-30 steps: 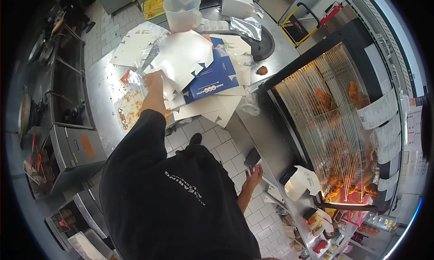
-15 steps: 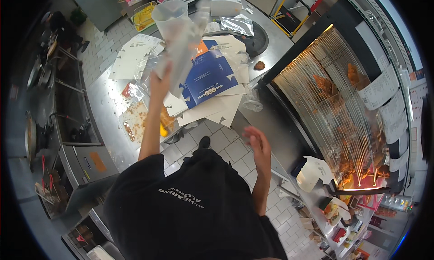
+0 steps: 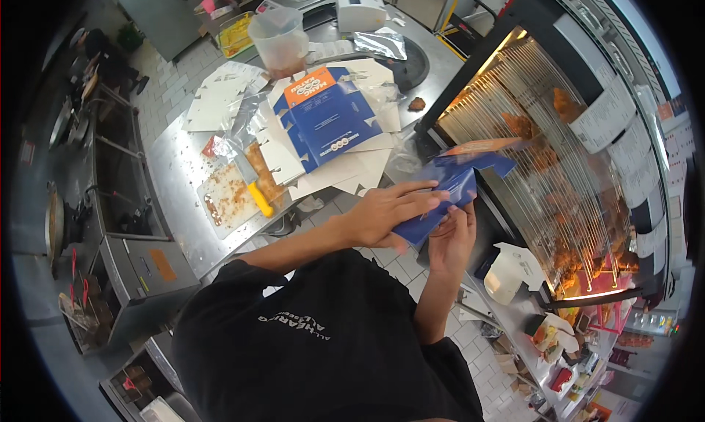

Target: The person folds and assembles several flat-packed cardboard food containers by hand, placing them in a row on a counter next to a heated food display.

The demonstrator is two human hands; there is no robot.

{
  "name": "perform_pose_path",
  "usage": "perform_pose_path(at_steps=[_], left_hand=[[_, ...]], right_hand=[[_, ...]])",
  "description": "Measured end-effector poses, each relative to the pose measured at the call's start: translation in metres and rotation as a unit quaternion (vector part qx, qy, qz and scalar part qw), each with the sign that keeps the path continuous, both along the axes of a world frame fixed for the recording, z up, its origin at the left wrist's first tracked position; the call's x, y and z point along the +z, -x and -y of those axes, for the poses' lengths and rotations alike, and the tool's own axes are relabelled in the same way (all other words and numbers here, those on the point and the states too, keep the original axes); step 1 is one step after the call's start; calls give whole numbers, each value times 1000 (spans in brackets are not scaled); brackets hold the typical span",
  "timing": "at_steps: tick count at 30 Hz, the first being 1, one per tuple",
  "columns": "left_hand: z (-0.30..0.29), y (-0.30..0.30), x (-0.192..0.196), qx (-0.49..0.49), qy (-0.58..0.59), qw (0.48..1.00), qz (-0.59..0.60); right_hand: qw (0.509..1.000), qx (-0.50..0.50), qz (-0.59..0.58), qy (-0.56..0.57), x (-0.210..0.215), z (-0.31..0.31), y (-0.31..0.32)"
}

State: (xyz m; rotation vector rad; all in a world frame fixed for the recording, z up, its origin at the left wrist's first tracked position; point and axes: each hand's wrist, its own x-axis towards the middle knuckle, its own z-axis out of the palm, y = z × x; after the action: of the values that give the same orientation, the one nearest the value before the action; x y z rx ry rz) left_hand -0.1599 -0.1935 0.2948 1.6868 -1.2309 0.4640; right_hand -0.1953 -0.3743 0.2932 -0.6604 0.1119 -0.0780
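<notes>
A flat blue-and-orange cardboard food box (image 3: 463, 181) is between my hands in front of the lit cabinet, tilted and partly blurred. My left hand (image 3: 393, 210) lies over its near left edge, fingers pressed along the blue side. From below, my right hand (image 3: 452, 235) grips the lower corner, thumb against the card. To the left, a pile of similar unfolded boxes (image 3: 330, 121) is spread on the steel table, a blue-and-orange one on top and white undersides showing around it.
A knife with a yellow handle (image 3: 259, 200) rests on a crumb-covered cutting board (image 3: 220, 209). Behind the pile stands a clear plastic jug (image 3: 279, 40). Fried pieces fill the heated display cabinet (image 3: 540, 157) at right; an opened white box (image 3: 512, 271) sits below it. Another person (image 3: 106, 55) is far left.
My left hand has swung from above the pile to the right, bringing a box with it. My right hand has come up and taken hold of the same box.
</notes>
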Motion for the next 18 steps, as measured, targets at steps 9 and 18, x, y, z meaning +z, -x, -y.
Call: perform_pose_path(at_steps=[9,18], left_hand=[[31,5,26,46,-1,997,-67],[60,12,26,50,3,988,-143]], right_hand=[[988,-151,20,-26,21,8,21],[973,-186,-16,132,16,17,31]])
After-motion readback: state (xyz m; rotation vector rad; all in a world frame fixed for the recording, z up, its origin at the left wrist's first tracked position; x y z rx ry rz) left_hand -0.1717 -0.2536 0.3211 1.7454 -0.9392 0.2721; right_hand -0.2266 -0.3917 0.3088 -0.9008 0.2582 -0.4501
